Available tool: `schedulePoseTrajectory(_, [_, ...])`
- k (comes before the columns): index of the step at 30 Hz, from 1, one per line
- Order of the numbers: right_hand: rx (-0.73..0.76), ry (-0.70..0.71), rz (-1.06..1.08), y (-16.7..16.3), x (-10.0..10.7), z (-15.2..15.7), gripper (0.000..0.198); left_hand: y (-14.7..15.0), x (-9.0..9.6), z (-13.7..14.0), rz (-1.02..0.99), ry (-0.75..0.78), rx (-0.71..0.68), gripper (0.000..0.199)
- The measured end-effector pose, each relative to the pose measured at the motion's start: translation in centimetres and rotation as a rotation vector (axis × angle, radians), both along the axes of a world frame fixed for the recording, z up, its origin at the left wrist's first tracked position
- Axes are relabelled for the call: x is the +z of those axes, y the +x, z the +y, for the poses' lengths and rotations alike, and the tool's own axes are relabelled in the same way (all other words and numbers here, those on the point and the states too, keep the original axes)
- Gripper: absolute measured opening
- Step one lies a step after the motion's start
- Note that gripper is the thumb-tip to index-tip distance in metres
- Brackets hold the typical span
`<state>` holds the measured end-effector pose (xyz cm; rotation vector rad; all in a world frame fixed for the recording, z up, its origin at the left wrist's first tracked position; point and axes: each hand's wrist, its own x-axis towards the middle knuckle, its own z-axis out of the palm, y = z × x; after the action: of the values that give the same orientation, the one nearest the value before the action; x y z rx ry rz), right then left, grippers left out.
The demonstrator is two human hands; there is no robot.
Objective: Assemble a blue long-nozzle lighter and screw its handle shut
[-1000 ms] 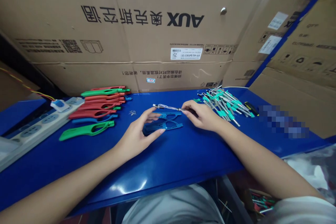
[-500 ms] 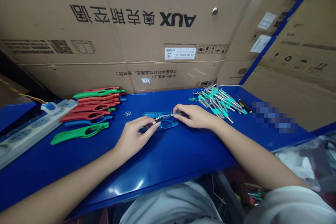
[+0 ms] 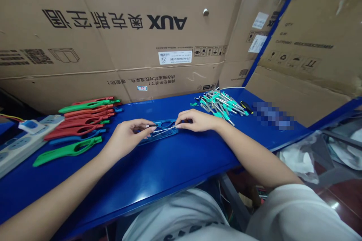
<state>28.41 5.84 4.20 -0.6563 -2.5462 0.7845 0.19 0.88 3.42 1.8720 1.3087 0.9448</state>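
My left hand point(image 3: 128, 135) is closed, pinching a small black part with wire point(image 3: 152, 125) between thumb and fingertips. A thin pale wire point(image 3: 161, 130) runs from it to my right hand point(image 3: 199, 120), whose thumb and fingers are also closed on its other end. Both hands are held just above a blue plastic lighter casing point(image 3: 166, 134), with a looped handle opening, on the table. My fingers cover parts of the casing and the wire's ends.
Red, green and blue casings point(image 3: 80, 120) lie in a row at left, beside a power strip point(image 3: 31, 139). Metal tubes with green fittings point(image 3: 222, 103) are heaped at right, near a black-and-yellow screwdriver point(image 3: 246, 107). Cardboard point(image 3: 113, 45) walls the blue table point(image 3: 158, 169).
The view has swung right, so the table items appear further left. My hands have moved slightly apart, and the wire between them now shows more clearly over the casing.
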Motion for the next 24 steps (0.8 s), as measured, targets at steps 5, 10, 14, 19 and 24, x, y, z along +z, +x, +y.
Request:
schedulePoseTrajectory(5, [0.003, 0.026, -0.022, -0.2, -0.4, 0.1, 0.021, -0.8, -1.7, 0.2, 0.217, 0.237, -0.066, 0.04])
schedulePoseTrajectory(10, [-0.072, -0.023, -0.087, -0.1, -1.1, 0.2, 0.022, -1.0, -2.3, -0.2, 0.382, 0.421, -0.153, 0.037])
schedulePoseTrajectory(14, [-0.116, -0.085, -0.098, -0.1, -1.3, 0.4, 0.017, -1.1, -2.4, -0.4, 0.387, 0.468, -0.146, 0.035])
schedulePoseTrajectory(19, [-0.122, -0.078, -0.137, 0.0, -1.1, 0.4, 0.018, -1.1, -2.5, -0.6, 0.408, 0.451, -0.171, 0.031])
schedulePoseTrajectory(24, [-0.048, 0.012, -0.146, 0.2, -1.0, 0.5, 0.017, -0.9, -2.4, -0.9, 0.402, 0.428, -0.169, 0.032])
